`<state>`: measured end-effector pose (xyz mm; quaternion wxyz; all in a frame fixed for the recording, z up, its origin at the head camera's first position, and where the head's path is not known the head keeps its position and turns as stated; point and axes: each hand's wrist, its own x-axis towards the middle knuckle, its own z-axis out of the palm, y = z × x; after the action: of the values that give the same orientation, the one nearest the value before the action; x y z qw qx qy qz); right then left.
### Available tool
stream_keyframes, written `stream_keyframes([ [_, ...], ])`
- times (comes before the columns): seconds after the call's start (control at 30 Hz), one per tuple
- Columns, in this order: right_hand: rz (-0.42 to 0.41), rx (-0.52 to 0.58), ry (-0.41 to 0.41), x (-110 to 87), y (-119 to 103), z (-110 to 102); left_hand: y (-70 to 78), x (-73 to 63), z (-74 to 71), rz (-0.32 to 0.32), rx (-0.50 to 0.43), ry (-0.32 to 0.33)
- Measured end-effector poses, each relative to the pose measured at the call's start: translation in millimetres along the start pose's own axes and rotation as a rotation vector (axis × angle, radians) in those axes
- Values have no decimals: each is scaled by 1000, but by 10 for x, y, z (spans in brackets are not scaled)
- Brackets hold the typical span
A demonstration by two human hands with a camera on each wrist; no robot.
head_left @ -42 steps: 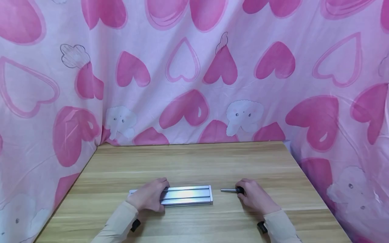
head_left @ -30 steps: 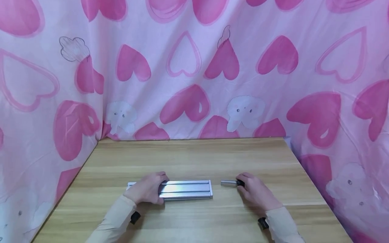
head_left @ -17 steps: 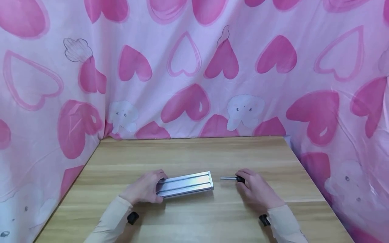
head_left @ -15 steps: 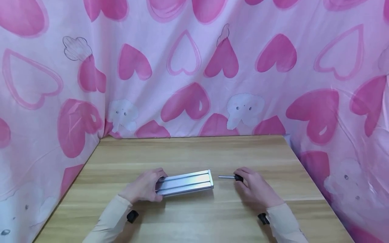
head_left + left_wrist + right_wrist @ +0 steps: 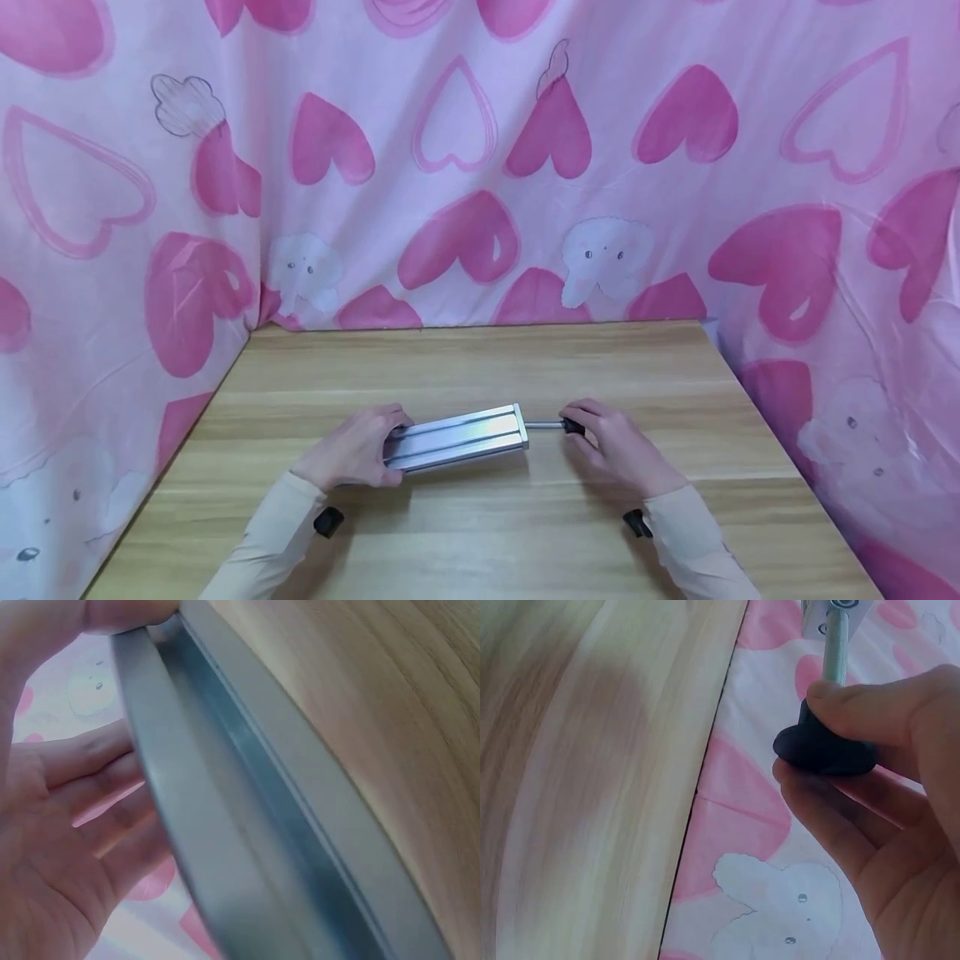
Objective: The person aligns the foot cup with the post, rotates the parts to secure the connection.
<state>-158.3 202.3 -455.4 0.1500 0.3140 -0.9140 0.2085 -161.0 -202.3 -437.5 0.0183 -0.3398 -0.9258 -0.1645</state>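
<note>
My left hand (image 5: 360, 446) grips the left end of a silver aluminium extrusion (image 5: 457, 437), a grooved bar whose right end tilts up off the table. In the left wrist view the fingers reach behind the extrusion (image 5: 195, 825) and the thumb lies at its upper end. My right hand (image 5: 618, 446) pinches the round black base of a levelling foot (image 5: 825, 750) between thumb and fingers. The metal stud (image 5: 835, 649) points at the extrusion's end face (image 5: 859, 622), its tip right at a round hole there. In the head view the stud (image 5: 543, 425) meets that end.
A wood-grain table (image 5: 480, 358) lies below both hands. Pink heart-patterned cloth (image 5: 457, 242) hangs behind it and along both sides. Small black pieces (image 5: 328, 522) sit under the wrists.
The extrusion's right end has been raised from the table and slanted upward. My right hand has moved left with the levelling foot, closing the gap between stud and extrusion.
</note>
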Motion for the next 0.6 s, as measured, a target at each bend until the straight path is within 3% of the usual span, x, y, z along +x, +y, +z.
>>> stream_keyframes([
  [0.33,-24,96,-51,19,14,-47,64,18,-16,-18,22,-45],
  [0.6,57,187,-144,-34,24,-88,118,40,14,-11,66,-5],
])
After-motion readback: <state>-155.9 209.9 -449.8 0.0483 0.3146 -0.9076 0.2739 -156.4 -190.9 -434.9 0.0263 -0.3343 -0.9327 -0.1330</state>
